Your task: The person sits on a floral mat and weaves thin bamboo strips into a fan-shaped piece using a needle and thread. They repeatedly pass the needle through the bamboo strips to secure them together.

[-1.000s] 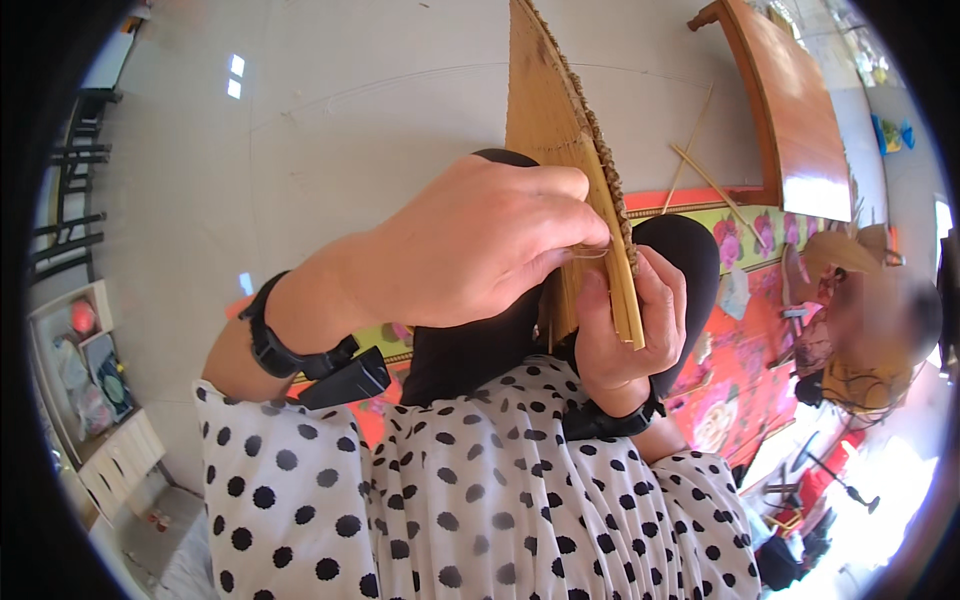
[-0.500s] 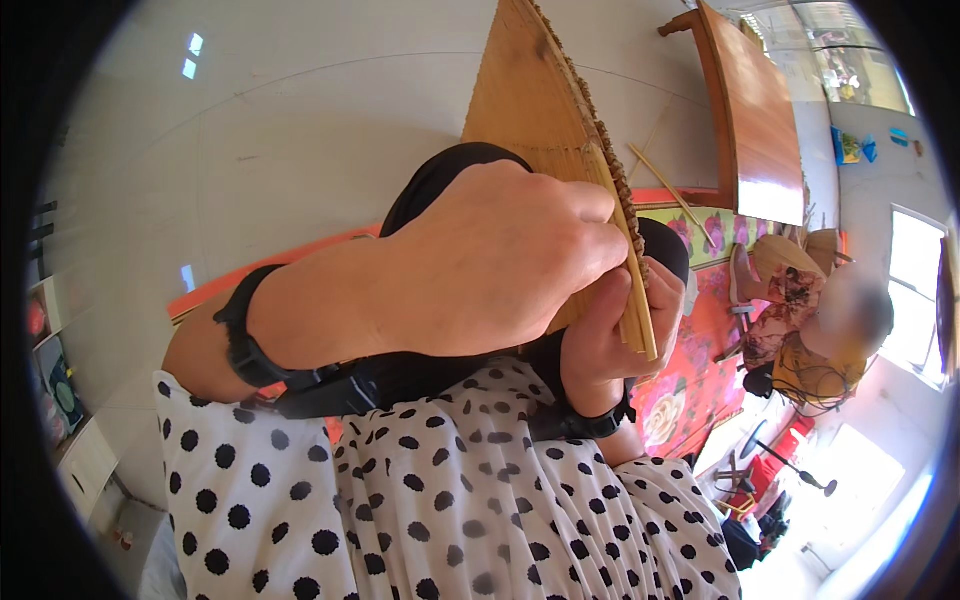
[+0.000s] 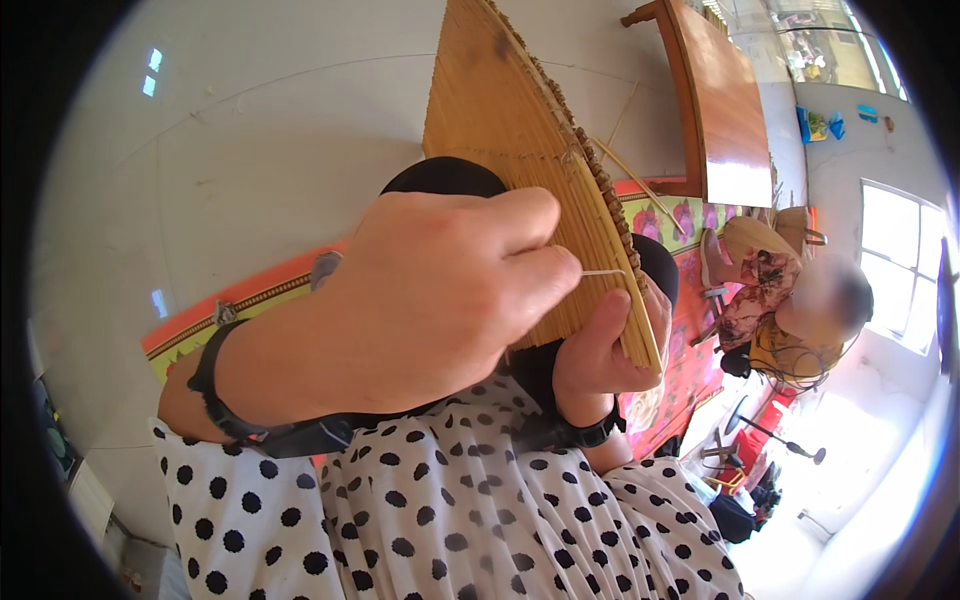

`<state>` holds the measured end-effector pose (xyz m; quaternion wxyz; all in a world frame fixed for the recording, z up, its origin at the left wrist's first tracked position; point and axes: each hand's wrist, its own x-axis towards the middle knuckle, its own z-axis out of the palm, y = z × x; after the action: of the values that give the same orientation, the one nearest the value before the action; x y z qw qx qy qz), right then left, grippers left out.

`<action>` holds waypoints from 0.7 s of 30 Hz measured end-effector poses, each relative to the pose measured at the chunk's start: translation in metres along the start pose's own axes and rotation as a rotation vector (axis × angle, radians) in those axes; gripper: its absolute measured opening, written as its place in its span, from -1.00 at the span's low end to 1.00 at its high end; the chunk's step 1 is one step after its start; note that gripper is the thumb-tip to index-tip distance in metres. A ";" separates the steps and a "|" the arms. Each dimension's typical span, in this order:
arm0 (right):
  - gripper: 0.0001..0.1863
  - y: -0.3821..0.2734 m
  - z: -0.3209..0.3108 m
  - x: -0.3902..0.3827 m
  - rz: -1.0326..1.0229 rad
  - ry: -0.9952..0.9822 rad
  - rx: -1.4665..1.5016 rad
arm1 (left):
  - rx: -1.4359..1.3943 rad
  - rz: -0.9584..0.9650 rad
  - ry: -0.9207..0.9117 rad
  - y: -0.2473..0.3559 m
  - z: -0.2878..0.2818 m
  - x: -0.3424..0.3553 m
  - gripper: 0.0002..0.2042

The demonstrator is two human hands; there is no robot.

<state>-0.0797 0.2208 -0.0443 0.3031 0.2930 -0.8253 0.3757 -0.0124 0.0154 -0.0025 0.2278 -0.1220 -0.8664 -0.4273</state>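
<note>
A stiff mat of thin yellow slats (image 3: 500,110), bamboo-like, stands tilted across my knees, with a knotted brown binding along its right edge. My left hand (image 3: 440,290) is above the mat, its thumb and forefinger pinched on a thin white thread (image 3: 602,272). The thread runs taut from those fingertips to the slats near the bound edge. My right hand (image 3: 600,345) grips the mat's lower right corner, thumb on the front face and fingers behind, largely hidden. Both wrists wear black bands.
A red-and-green floral mat (image 3: 680,310) covers part of the tiled floor (image 3: 270,180). Loose sticks (image 3: 635,170) lie beyond the slat mat. A wooden table (image 3: 730,110) stands at the far right. Another person (image 3: 790,310) sits on the right, near a window.
My left hand has drawn back leftward from the bound edge, and the thread now shows stretched between it and the slats. My right hand keeps its grip on the corner.
</note>
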 end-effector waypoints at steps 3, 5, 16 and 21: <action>-0.73 -0.002 0.000 -0.001 0.024 -0.012 -0.003 | 0.042 0.047 0.027 -0.002 0.009 0.004 -0.77; -0.70 -0.001 0.001 -0.001 0.035 0.006 -0.002 | 0.055 0.051 0.033 -0.002 0.011 0.005 -0.78; -0.63 0.004 0.005 -0.004 0.066 0.057 0.085 | 0.074 0.048 0.018 -0.003 0.011 0.005 -0.80; -0.63 0.003 0.005 -0.004 0.073 0.053 0.090 | 0.071 0.039 0.003 -0.001 0.010 0.004 -0.79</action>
<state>-0.0805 0.2194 -0.0506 0.2975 0.2661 -0.8095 0.4307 -0.0193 0.0229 -0.0064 0.2415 -0.1299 -0.8781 -0.3920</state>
